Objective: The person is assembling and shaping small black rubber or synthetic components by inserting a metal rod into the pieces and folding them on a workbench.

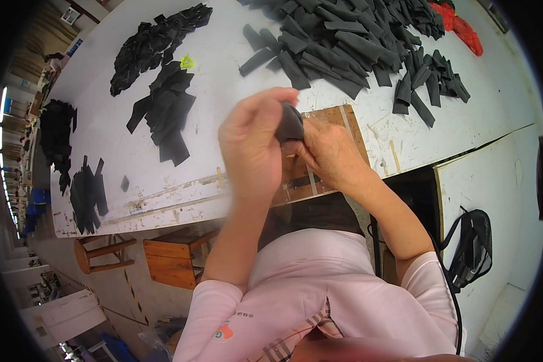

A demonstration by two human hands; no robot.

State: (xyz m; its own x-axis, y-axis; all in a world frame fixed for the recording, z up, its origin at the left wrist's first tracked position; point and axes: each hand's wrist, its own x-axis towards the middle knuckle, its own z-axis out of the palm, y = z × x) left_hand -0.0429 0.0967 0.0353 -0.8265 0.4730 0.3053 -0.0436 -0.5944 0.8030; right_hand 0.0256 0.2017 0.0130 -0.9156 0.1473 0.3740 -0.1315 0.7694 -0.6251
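Both my hands meet over a brown wooden board [335,114] at the table's front edge. Between them is a dark grey fabric piece [291,123], bunched or folded. My left hand [250,136] is curled around its left side, slightly smeared by motion. The fingers of my right hand [332,148] pinch it from the right. A big heap of dark grey fabric pieces [356,42] lies beyond my hands, with a smaller group [428,78] at its right. Left of my hands lies a pile of flatter black pieces [169,108].
More black pieces lie in a far-left pile [154,45] and along the left edge [89,196]. A yellow-green scrap [187,61] and a red plastic bag [461,30] are on the white table [217,36]. Wooden stools [169,259] stand below its front edge. A black mesh bag [473,247] hangs at right.
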